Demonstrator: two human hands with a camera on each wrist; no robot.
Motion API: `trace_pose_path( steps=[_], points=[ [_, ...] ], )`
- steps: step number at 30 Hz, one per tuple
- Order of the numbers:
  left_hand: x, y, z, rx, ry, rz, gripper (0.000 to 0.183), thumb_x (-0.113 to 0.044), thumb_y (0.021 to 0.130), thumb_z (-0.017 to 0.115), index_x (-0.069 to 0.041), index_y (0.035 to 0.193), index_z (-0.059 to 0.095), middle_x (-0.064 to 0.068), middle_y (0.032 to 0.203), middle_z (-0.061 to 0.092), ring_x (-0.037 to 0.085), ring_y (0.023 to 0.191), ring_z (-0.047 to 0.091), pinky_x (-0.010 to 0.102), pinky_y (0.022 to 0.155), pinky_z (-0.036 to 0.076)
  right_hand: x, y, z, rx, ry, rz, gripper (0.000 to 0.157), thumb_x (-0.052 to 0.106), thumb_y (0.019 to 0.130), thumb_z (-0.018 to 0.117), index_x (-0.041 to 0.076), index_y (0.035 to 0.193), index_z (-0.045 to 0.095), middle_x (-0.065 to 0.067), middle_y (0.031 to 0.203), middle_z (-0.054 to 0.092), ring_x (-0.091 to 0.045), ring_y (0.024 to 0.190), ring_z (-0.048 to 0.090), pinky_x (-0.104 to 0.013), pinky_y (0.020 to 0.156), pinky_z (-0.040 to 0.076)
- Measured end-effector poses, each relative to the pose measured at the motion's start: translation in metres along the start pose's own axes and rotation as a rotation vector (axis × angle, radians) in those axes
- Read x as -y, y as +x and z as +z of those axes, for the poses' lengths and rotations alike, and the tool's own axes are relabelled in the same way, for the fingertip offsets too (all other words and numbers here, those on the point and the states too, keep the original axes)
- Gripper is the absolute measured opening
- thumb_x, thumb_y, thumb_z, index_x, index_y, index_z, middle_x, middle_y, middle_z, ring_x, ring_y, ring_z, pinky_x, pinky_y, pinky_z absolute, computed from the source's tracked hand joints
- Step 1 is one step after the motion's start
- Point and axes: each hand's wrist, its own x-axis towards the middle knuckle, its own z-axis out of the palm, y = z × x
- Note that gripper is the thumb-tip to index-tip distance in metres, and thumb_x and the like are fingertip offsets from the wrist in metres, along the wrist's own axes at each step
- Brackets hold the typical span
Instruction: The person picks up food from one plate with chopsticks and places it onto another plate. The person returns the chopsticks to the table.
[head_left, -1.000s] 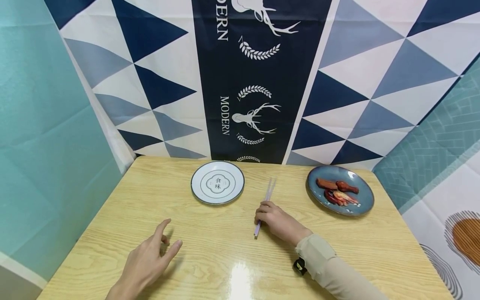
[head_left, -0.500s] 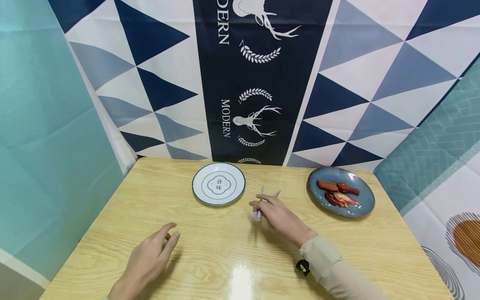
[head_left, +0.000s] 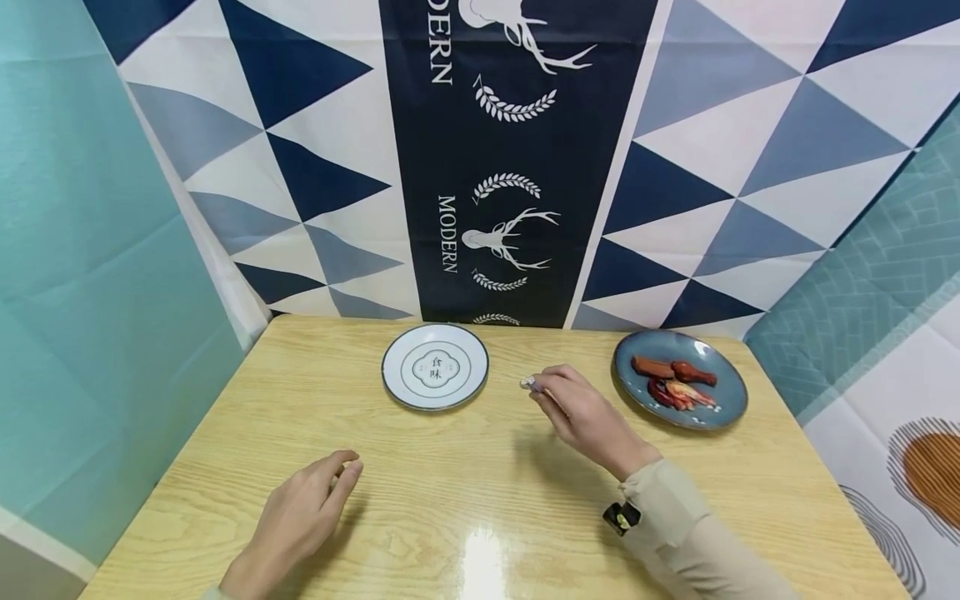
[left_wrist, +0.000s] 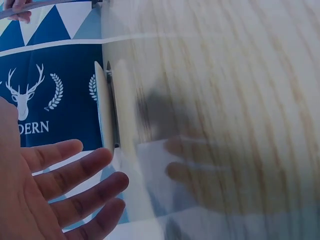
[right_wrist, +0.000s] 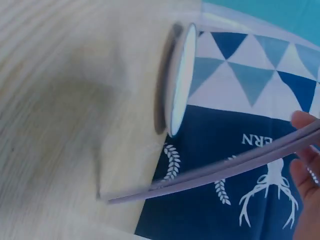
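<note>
My right hand (head_left: 588, 417) holds a pair of pale purple chopsticks (right_wrist: 215, 174) above the table, between the two plates. In the head view only the near ends of the chopsticks show; the right wrist view has them running out from the fingers toward the tabletop. A white plate (head_left: 435, 392) with a dark rim and printed characters lies to the left of that hand. On its right is a blue plate (head_left: 637, 400) bearing several brown and reddish pieces of food (head_left: 675, 385). My left hand (head_left: 296, 510), fingers relaxed and holding nothing, hovers over the table's left part.
The wooden table (head_left: 420, 475) meets a patterned cloth (head_left: 502, 167) behind the plates, with triangles and deer heads on it. Teal cloth (head_left: 112, 292) hangs along the left side. Another patterned cloth (head_left: 885, 392) borders the right edge.
My right hand has lifted the chopsticks off the table and turned them, so their ends now point toward the head camera. My left hand's fingers have drawn slightly together.
</note>
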Motion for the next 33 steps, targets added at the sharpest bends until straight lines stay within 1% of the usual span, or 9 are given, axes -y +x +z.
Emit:
trace_pose_path(
  steps=[4,5,8,13,18,22,26,29,33],
  points=[
    [0.002,0.003,-0.001,-0.033,-0.013,0.039,0.045,-0.039,0.112,0.041,-0.010,0.119,0.074,0.007,0.119,0.076,0.032,0.111,0.073,0.053,0.090,0.061,0.001,0.005,-0.007,-0.098,0.036,-0.017,0.029,0.024,0.110,0.051,0.001,0.110,0.069,-0.009,0.104,0.063,-0.015,0.088,0.058,-0.019,0.076,0.050],
    [0.002,0.004,-0.001,-0.037,-0.015,0.045,0.045,-0.038,0.112,0.040,-0.009,0.119,0.074,0.008,0.118,0.076,0.033,0.112,0.072,0.053,0.092,0.061,0.002,0.005,-0.008,-0.106,0.042,-0.012,0.030,0.024,0.110,0.050,0.001,0.108,0.067,-0.008,0.101,0.061,-0.013,0.084,0.056,-0.017,0.073,0.048],
    [0.002,0.009,-0.001,-0.058,-0.011,0.063,0.044,-0.035,0.112,0.041,-0.008,0.117,0.074,0.009,0.117,0.076,0.034,0.111,0.072,0.053,0.092,0.061,0.005,0.005,-0.012,-0.087,0.069,0.017,0.030,0.026,0.111,0.046,0.003,0.102,0.062,-0.003,0.095,0.060,-0.006,0.077,0.049,-0.015,0.065,0.043],
    [-0.002,0.015,0.000,-0.075,-0.002,0.104,0.039,-0.033,0.112,0.043,-0.010,0.113,0.075,0.006,0.113,0.077,0.031,0.108,0.074,0.051,0.089,0.062,0.011,0.001,-0.017,-0.053,0.103,0.060,0.034,0.031,0.112,0.041,0.003,0.102,0.057,0.003,0.082,0.056,0.000,0.065,0.045,-0.011,0.056,0.039],
    [-0.008,0.018,0.003,-0.078,0.009,0.125,0.035,-0.031,0.111,0.045,-0.013,0.109,0.075,0.002,0.108,0.078,0.028,0.104,0.075,0.049,0.086,0.063,0.014,-0.007,-0.015,-0.109,0.091,0.038,0.034,0.030,0.111,0.041,0.002,0.101,0.058,0.006,0.074,0.052,0.002,0.059,0.042,-0.008,0.050,0.036],
    [-0.012,0.019,0.006,-0.069,0.007,0.125,0.035,-0.032,0.111,0.046,-0.014,0.109,0.076,0.003,0.109,0.078,0.028,0.105,0.075,0.049,0.087,0.063,0.014,-0.015,-0.011,-0.140,0.120,0.036,0.023,0.022,0.106,0.048,0.004,0.096,0.058,0.007,0.071,0.054,0.005,0.058,0.043,-0.006,0.048,0.036],
    [-0.014,0.020,0.008,-0.064,-0.002,0.123,0.036,-0.033,0.111,0.046,-0.014,0.107,0.076,0.003,0.107,0.078,0.028,0.104,0.075,0.048,0.087,0.063,0.015,-0.019,-0.011,-0.095,0.155,0.073,0.009,0.007,0.098,0.056,0.010,0.090,0.060,0.009,0.068,0.053,0.009,0.056,0.041,-0.005,0.048,0.036],
    [-0.016,0.020,0.008,-0.062,-0.005,0.124,0.036,-0.032,0.111,0.046,-0.014,0.108,0.076,0.003,0.108,0.078,0.028,0.104,0.075,0.048,0.087,0.063,0.016,-0.018,-0.013,-0.032,0.183,0.113,0.018,0.000,0.094,0.062,0.015,0.084,0.058,0.011,0.066,0.051,0.010,0.055,0.040,-0.005,0.048,0.035],
    [-0.017,0.021,0.008,-0.056,-0.003,0.122,0.037,-0.033,0.111,0.046,-0.013,0.111,0.076,0.004,0.111,0.078,0.029,0.106,0.075,0.049,0.089,0.063,0.018,-0.012,-0.019,0.053,0.204,0.189,0.030,0.002,0.094,0.069,0.021,0.077,0.054,0.015,0.063,0.047,0.011,0.054,0.038,-0.006,0.047,0.034]
  ],
)
